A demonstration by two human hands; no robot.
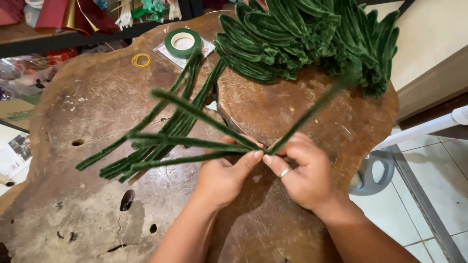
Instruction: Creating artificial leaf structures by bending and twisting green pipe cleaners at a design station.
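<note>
Pipe cleaners (204,117), dark green and fuzzy, are pinched together at one meeting point just below frame centre, above the wooden tabletop (87,102). Left hand (222,178): grip closed, thumb and forefinger clamped on the joint where the stems cross. Right hand (302,173), ring on one finger: grip closed too, fingertips pinching the same joint from the right side, the two hands touching.

Orientation: held stems fan out from the pinch. Three or so run leftward, long axes near horizontal to slightly rising, free ends toward the middle left of the frame. One stem (307,114) runs up and right on a diagonal, its far end blurred against the heap of finished looped green leaves (302,34) at the top of the frame. All held stems look lifted off the wood; contact cannot be told for the lowest.

Step, as a judgement: looks like binding or twisting several stems at a common base, mid-twist. Next move likely calls for keeping the left pinch firm while the right fingers turn the ends round each other; loosening either pinch would let the fan spring apart.

Loose bundle of spare stems (183,119) lies on the tabletop behind the held ones, long axis diagonal from lower left to upper right, pointing toward the roll of green tape (183,43) at top centre. Yellow rubber band (141,60) just left of the tape. Tiled floor (438,195) at lower right.
</note>
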